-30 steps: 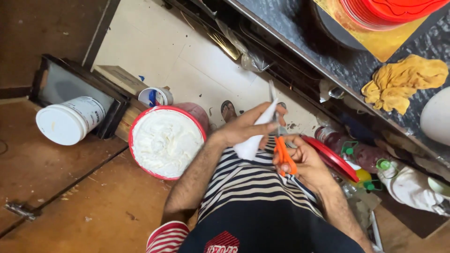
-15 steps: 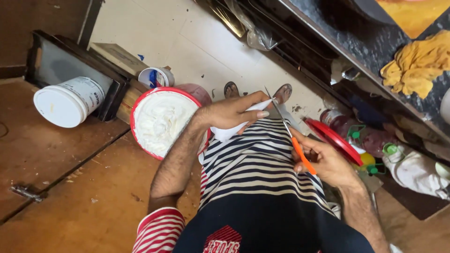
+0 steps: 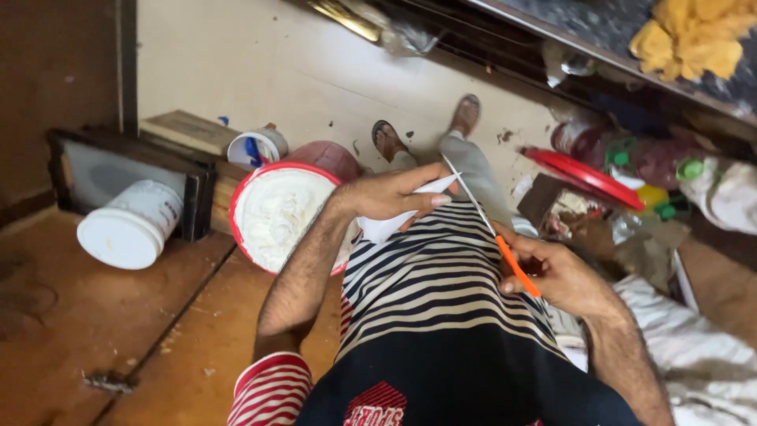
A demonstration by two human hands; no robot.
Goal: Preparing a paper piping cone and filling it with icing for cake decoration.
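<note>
My left hand (image 3: pixel 394 196) grips a piece of white paper (image 3: pixel 388 226) in front of my striped shirt. My right hand (image 3: pixel 556 272) holds orange-handled scissors (image 3: pixel 505 252); their thin blades (image 3: pixel 467 193) point up toward the paper's upper corner and touch its edge. Just left of my left forearm stands a red-rimmed bucket (image 3: pixel 272 217) filled with a white paste. My two sandalled feet (image 3: pixel 426 130) show below on the pale floor.
A white lidded tub (image 3: pixel 130 225) lies on its side against a dark framed panel (image 3: pixel 126 173). A small white cup (image 3: pixel 254 146) stands behind the bucket. At right are a red lid (image 3: pixel 583 177), bottles and bags (image 3: pixel 670 170), and a yellow cloth (image 3: pixel 698 35) on a dark counter.
The view has tilted down and shifted. My right hand with the scissors has dropped lower right; my left hand keeps hold of the paper, blades now along its edge.
</note>
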